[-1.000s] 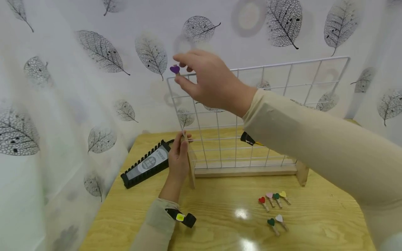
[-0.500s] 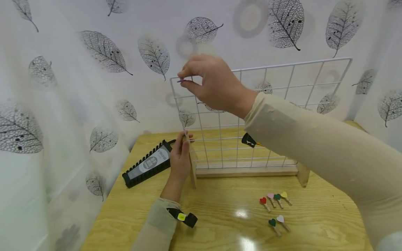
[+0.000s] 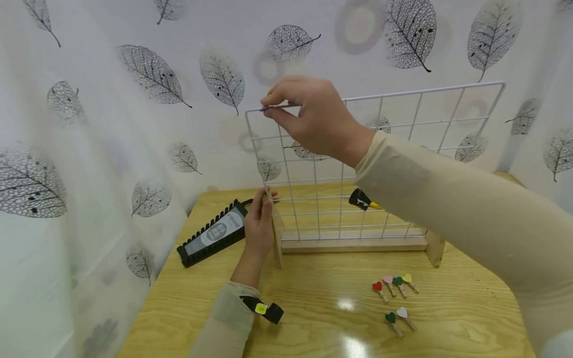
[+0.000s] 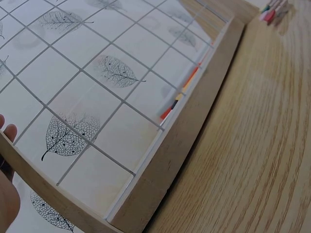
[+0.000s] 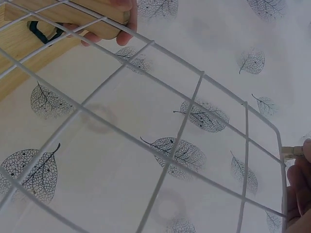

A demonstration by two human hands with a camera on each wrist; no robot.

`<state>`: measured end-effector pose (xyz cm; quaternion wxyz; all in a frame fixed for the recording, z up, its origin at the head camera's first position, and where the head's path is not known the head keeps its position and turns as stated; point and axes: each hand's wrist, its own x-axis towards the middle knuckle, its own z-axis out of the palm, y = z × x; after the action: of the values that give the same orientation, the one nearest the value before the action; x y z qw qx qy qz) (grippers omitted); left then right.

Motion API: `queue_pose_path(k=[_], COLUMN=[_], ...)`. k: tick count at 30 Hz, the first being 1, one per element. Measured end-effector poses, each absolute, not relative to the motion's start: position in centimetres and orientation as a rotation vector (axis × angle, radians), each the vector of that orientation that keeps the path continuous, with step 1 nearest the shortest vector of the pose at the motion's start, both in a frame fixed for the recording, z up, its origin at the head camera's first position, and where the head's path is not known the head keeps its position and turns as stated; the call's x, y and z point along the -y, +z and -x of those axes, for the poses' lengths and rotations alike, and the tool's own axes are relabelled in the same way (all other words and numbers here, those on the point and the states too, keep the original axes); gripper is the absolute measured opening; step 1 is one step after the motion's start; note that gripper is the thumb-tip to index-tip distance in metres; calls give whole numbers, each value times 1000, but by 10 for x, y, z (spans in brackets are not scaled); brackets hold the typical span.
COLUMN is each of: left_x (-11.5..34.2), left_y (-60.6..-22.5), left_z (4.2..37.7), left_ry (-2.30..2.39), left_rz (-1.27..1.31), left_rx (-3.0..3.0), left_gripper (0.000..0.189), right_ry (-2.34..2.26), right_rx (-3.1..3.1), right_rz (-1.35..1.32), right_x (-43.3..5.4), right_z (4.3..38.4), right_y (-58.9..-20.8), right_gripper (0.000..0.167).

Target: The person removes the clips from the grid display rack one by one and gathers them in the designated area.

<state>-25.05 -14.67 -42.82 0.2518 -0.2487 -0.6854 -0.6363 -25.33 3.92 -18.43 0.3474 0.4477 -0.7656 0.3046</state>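
- Leaf-print walls around a wooden table (image 3: 313, 308); head view: right hand (image 3: 313, 119) pinching a small clip (image 3: 274, 107) at the top left corner of the wire grid (image 3: 403, 164); left hand (image 3: 259, 226) clasping its wooden stand (image 3: 275, 238).
- Could slip off the thin wire if released crooked.
- Six heart clips (image 3: 394, 296) loose on the table, in no container; black tray (image 3: 212, 233) apparently empty.
- Left wrist view: stand (image 4: 184, 145) steadied; grid could tip if let go.
- Right wrist view: clip tip (image 5: 293, 152) touching the corner wire.

White coated wire grid panel (image 3: 403, 149) in a matt bare-wood base (image 3: 353, 244); glossy varnished wood-grain table (image 3: 313, 308) (glare spots visible); wooden heart clips (image 3: 394, 286) with painted tops.
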Motion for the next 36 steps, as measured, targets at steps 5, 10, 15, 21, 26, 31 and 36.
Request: queue_pose_path(k=[5, 10, 15, 21, 26, 31, 36], left_x=[146, 143, 142, 142, 143, 143, 143], left_y=[-429, -431, -430, -430, -430, -431, -431], left_z=[250, 247, 248, 249, 249, 249, 250], left_ry=[-1744, -1749, -1733, -1705, -1708, -1713, -1721], left_rz=[648, 577, 602, 622, 633, 650, 677], left_rx=[1870, 1898, 1887, 1867, 1862, 1853, 1837], left_gripper=[37, 36, 37, 37, 38, 39, 38], right_ry=[975, 1156, 1238, 1308, 1324, 1322, 1348], right_rx=[2019, 2148, 2268, 2417, 2504, 2692, 2895], right_rz=[-1129, -1110, -1076, -930, -913, -871, -863], right_x=[-49, -68, -94, -129, -160, -193, -227], right_z=[240, 217, 198, 172, 160, 152, 146], right_y=[-187, -202, -221, -241, -263, -293, -338], right_gripper=[11, 13, 18, 19, 15, 14, 19])
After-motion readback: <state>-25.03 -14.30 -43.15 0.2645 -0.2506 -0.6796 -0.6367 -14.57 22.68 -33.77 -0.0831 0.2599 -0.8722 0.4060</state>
